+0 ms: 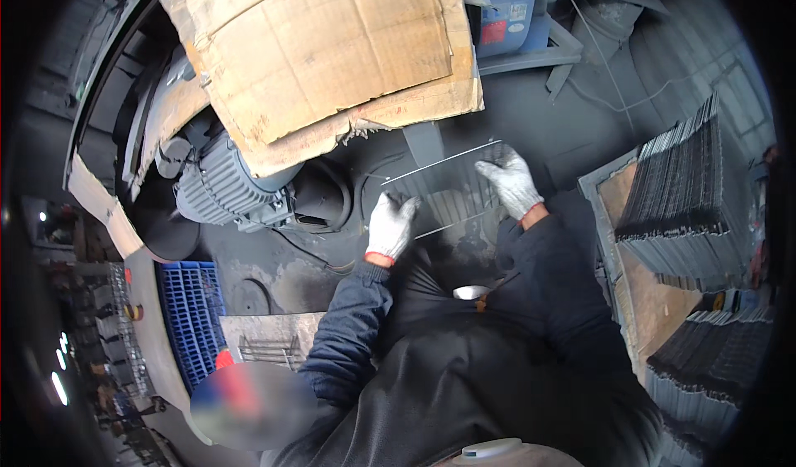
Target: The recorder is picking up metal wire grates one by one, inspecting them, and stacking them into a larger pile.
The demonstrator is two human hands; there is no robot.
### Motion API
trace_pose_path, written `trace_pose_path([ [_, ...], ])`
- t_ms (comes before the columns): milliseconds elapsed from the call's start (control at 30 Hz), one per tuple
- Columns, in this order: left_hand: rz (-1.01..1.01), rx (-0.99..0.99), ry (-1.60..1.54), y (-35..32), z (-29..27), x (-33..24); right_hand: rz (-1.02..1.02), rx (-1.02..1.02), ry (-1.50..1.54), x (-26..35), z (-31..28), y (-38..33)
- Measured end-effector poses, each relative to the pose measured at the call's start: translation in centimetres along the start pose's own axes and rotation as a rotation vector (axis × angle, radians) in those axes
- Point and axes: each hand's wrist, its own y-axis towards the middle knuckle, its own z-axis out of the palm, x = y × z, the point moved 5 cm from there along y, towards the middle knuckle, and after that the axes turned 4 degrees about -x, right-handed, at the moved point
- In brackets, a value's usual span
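1. Head-cam view looking down; person in dark jacket, both hands in white knit gloves w/ orange cuffs.
2. Left hand [390,226] grips the left end of a flat wire grille panel [452,187], fingers curled over its lower-left corner.
3. Right hand [512,183] holds the panel's upper-right corner, fingers bent around the edge.
4. Panel is thin, rectangular, metal wires running parallel; held roughly level btwn both hands, over a dark machine surface [332,268], in front of the chest.
5. Left of the panel: grey electric motor [224,187] w/ ribbed housing, partly under a worn cardboard sheet [323,48] that covers the top centre.
6. Right side: tall stacks of similar wire panels [680,193] on a board; another stack [705,359] at lower right.
7. Lower left: blue plastic crate [192,318], plus a small wire grille [269,351] lying flat near the left elbow.
8. Top centre-right: blue box [506,19].
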Motion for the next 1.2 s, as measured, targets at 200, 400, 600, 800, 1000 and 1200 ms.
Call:
trace_pose_path([
  [200, -0.406, 0.103, -0.287, -3.1, -8.0, 1.0, 0.114, 0.183, -0.204, -0.4, 7.1, -2.4],
  [400, -0.691, 0.157, -0.789, -2.9, -12.0, -2.7, 0.565, 0.245, 0.300, 2.1, 8.9, -5.1],
  [600, -0.772, 0.405, -1.116, -0.9, -4.1, -3.2, 0.372, 0.156, 0.346, 7.1, 1.4, -4.1],
  [800, -0.624, 0.697, -1.250, -2.1, 5.2, -12.4, 0.130, 0.040, 0.133, 18.2, -7.8, -8.7],
  [1000, -0.104, 0.777, -0.861, -7.4, 2.6, -21.0, -0.140, -0.273, -0.099, 29.1, -11.0, -20.4],
  [1200, 0.145, 0.283, -0.241, -10.5, -9.1, -17.2, -1.161, -0.687, -0.371, 44.4, -15.9, -31.3],
])
